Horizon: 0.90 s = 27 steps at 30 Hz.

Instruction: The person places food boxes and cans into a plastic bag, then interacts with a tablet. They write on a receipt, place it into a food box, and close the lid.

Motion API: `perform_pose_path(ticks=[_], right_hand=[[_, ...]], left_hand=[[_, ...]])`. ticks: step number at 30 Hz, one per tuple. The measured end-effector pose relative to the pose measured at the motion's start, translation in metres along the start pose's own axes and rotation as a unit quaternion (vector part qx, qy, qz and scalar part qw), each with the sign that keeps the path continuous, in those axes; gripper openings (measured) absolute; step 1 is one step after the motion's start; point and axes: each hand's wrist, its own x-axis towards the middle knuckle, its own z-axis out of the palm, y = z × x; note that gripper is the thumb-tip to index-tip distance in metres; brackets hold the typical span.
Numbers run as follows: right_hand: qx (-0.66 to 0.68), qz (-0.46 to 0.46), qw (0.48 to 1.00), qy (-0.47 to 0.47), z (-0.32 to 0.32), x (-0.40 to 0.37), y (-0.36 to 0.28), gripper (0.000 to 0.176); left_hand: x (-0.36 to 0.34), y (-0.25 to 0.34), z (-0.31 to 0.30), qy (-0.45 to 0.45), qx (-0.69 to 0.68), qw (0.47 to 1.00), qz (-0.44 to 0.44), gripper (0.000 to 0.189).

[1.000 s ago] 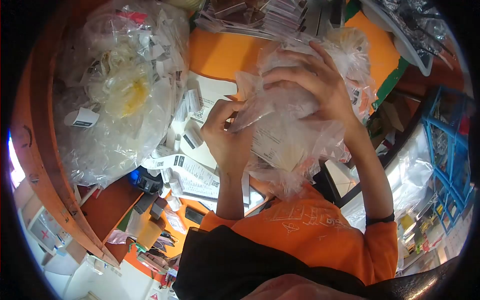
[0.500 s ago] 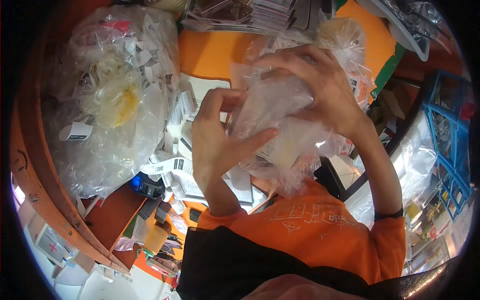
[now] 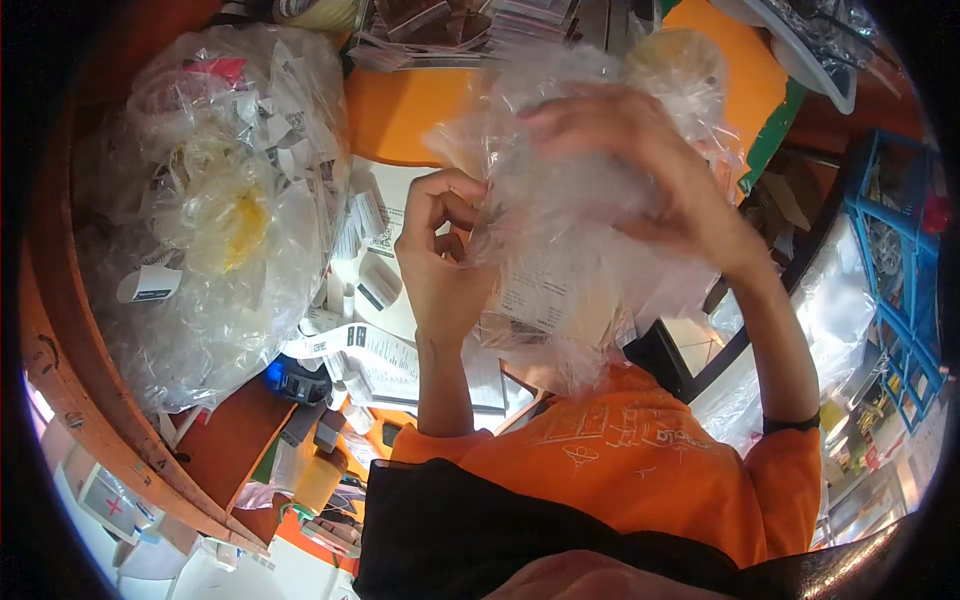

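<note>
A crumpled clear plastic bag is in front of my chest, its thin film spread between my two hands. My left hand has its fingers curled in at the bag's left edge, pinching the film. Over the top and right side of the bag, my right hand is smeared by motion, its fingers bent across the plastic. A printed paper slip shows through loose film below the hands. Under the left hand, white papers and printed labels cover part of the orange table.
On the left stands a big clear bag stuffed with plastic and labels. A tray of stacked packets is at the back, beside another knotted plastic bag. Blue crates stand at the right. A dark blue device sits lower left.
My left hand has drawn its thumb in from lying stretched over the bag to a curled pinch at its edge. My right hand has shifted quickly, and the plastic between them has moved.
</note>
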Motion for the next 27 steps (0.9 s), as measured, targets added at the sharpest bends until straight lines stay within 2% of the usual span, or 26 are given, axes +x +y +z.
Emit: perform_pose_path(ticks=[1, 2, 3, 4, 5, 6, 7, 8, 9, 10, 12, 13, 14, 16, 22, 27], right_hand=[[-0.160, -0.047, 0.986, 0.003, 0.001, -0.005, -0.005, 0.054], [-0.159, -0.047, 0.986, 0.002, 0.005, -0.011, -0.009, 0.054], [-0.207, -0.060, 0.976, 0.014, 0.012, -0.019, -0.012, 0.042], [-0.255, -0.074, 0.964, 0.026, 0.017, -0.024, -0.013, 0.030], [-0.254, -0.074, 0.964, 0.025, 0.021, -0.027, -0.013, 0.030], [-0.316, -0.083, 0.944, 0.046, 0.025, -0.029, -0.013, 0.028], [-0.375, -0.092, 0.920, 0.066, 0.027, -0.030, -0.014, 0.027], [-0.375, -0.091, 0.920, 0.066, 0.026, -0.030, -0.019, 0.027], [-0.346, -0.019, 0.937, 0.050, 0.024, -0.029, -0.028, 0.031], [-0.316, 0.053, 0.947, 0.034, 0.022, -0.028, -0.032, 0.035], [-0.299, 0.088, 0.950, 0.027, 0.024, -0.029, -0.031, 0.039], [-0.282, 0.122, 0.952, 0.018, 0.024, -0.031, -0.030, 0.042], [-0.281, 0.124, 0.951, 0.018, 0.021, -0.032, -0.028, 0.042], [-0.244, 0.115, 0.962, -0.044, 0.012, -0.034, -0.022, 0.046], [-0.207, 0.105, 0.971, -0.060, 0.007, -0.032, -0.016, 0.053], [-0.194, 0.098, 0.975, -0.056, 0.007, -0.033, -0.012, 0.054]], left_hand=[[0.000, 0.000, -0.001, -0.011, -0.022, 1.000, -0.008, 0.030], [-0.001, -0.001, -0.002, -0.022, -0.044, 0.999, -0.016, 0.031], [-0.002, -0.002, 0.004, -0.021, -0.044, 0.999, -0.017, 0.031], [-0.003, -0.003, 0.014, 0.034, -0.133, 0.988, 0.075, 0.030], [-0.003, -0.004, 0.020, 0.088, -0.220, 0.957, 0.165, 0.029], [-0.003, -0.002, 0.015, 0.088, -0.220, 0.957, 0.165, 0.029], [-0.003, 0.002, 0.002, -0.016, -0.054, 0.963, 0.265, 0.029], [-0.001, 0.004, -0.007, -0.120, 0.113, 0.921, 0.353, 0.030], [0.004, 0.004, -0.010, -0.192, 0.160, 0.907, 0.339, 0.031], [0.002, 0.007, -0.005, -0.192, 0.160, 0.907, 0.339, 0.031], [-0.009, 0.013, 0.006, -0.093, 0.083, 0.979, 0.162, 0.030], [-0.011, 0.013, 0.005, -0.107, 0.102, 0.979, 0.143, 0.037], [-0.012, 0.013, 0.004, -0.110, 0.102, 0.978, 0.142, 0.037], [-0.014, 0.012, 0.002, -0.147, 0.085, 0.976, 0.133, 0.042], [-0.020, 0.010, 0.007, -0.147, 0.080, 0.981, 0.100, 0.051], [-0.021, 0.003, 0.005, -0.142, 0.062, 0.982, 0.106, 0.043]])
